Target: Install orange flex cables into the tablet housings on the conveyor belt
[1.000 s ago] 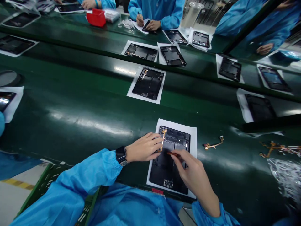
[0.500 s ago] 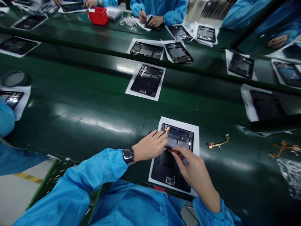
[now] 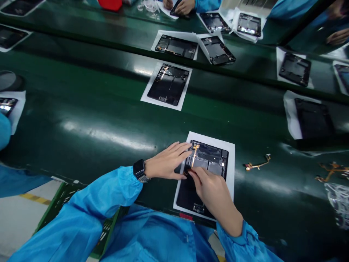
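Head view is showing the opened tablet [image 3: 211, 163] lying on its white sheet [image 3: 231, 174] at lower centre of the frame. Its orange flex cable [image 3: 194, 157], covered by fingers half a second ago, is now showing as a strip near the upper-left corner. The left hand [image 3: 166, 163] is lying flat with fingers stretched, holding nothing and pressing just beside the cable. The right hand [image 3: 211, 191] has slid leftward, its fingers pinching narrowly on a thin reddish tool [image 3: 187, 174] at the cable's lower end. A loose flex cable [image 3: 257, 165] is resting on the green belt [image 3: 109, 120] to the right.
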The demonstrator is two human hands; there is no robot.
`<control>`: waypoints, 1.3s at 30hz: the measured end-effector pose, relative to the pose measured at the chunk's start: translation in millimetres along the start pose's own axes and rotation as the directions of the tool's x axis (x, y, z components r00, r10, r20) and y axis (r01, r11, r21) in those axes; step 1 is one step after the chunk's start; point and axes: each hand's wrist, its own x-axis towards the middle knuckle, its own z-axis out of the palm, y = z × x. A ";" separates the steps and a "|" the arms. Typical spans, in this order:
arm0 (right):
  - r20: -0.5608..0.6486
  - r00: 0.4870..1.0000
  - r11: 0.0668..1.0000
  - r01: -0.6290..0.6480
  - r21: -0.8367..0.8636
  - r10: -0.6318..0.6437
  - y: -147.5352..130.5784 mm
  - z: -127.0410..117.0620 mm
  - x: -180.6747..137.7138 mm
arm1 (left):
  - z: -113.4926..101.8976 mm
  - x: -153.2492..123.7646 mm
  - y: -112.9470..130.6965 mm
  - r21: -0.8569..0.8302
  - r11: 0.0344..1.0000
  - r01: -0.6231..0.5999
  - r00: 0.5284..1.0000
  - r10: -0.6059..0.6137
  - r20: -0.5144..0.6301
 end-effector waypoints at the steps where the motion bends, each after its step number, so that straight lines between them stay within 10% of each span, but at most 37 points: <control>1: -0.002 1.000 1.000 -0.010 0.005 0.010 -1.7 0.9 1.1 | 1.5 -0.2 0.1 0.005 1.000 0.004 1.000 -0.004 0.006; 18: -0.195 0.958 0.936 -0.140 0.322 0.211 -7.7 9.2 -16.6 | 2.4 -0.4 2.1 0.041 0.999 0.013 1.000 -0.014 0.021; 39: -0.058 0.991 0.992 -0.122 0.023 0.123 -2.4 -0.3 -5.1 | 7.0 -1.7 -0.2 0.047 0.999 0.017 1.000 -0.017 0.001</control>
